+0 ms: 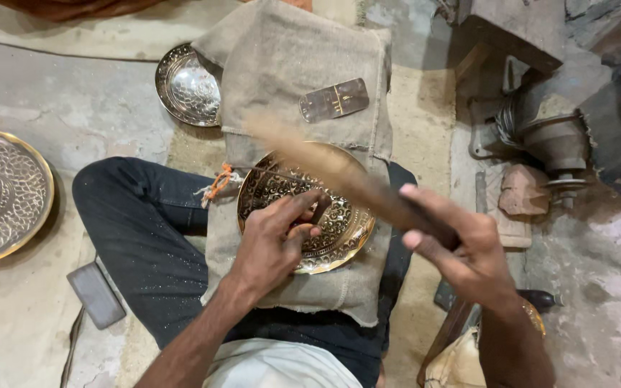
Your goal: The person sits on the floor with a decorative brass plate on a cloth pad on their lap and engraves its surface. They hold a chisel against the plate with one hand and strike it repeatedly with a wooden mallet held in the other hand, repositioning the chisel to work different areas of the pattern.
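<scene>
Left hand (pixel 276 241) is bent down at the wrist onto an engraved brass plate (pixel 339 228), fingers curled and pinched on a small punch-like tool (pixel 319 208) stood against the plate face. Right hand (pixel 461 248) is raised beside the plate's right rim, fingers wrapped tight around the handle of a wooden mallet (pixel 339 172), whose head is motion-blurred above the plate's upper left. Plate is laid on a burlap cloth (pixel 296 65) draped over the lap of the seated, cross-legged person; dark trouser legs (pixel 138 223) are seen on both sides.

Cloth edge is close under the plate's lower rim; more cloth is spread above it, where a flat dark metal piece (pixel 333 99) is lying. A silver embossed dish (pixel 187 88) is partly tucked under the cloth's upper left. A large gold-rimmed tray (pixel 1 194) is lying on the floor far left, well apart. A motor-like machine (pixel 548 136) is crowded at the right.
</scene>
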